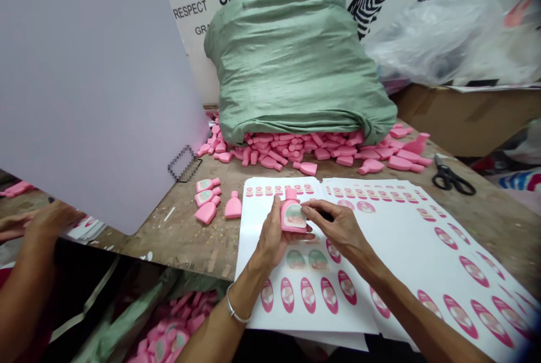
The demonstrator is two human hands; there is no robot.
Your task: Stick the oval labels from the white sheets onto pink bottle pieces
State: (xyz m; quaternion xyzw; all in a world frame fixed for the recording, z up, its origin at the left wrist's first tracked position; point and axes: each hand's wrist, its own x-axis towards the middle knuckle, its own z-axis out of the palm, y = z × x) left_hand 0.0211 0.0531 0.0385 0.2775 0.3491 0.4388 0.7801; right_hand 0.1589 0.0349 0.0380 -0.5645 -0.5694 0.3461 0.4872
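My left hand [271, 234] is wrapped round a small pink plastic bottle [289, 198], held upright above the sticker sheets. A green and cream label [295, 216] covers the bottle's front. At that label's right edge, the thumb and forefinger of my right hand [340, 226] are pinched together. Beneath my hands lies a white sticker sheet [253, 264] with pink oval and green labels, some spots bare. A second sticker sheet [397, 239] overlaps on the right. Left of the sheets rest several pink bottles [233, 206], some of them labelled.
A green sack [296, 58] stands behind a heap of pink bottles [291, 149]. Black-handled scissors [452, 177] lie at the right. A pale panel [93, 81] rises on the left, near another person's arm [38, 261]. Below the table edge, an open bag holds more bottles [169, 332].
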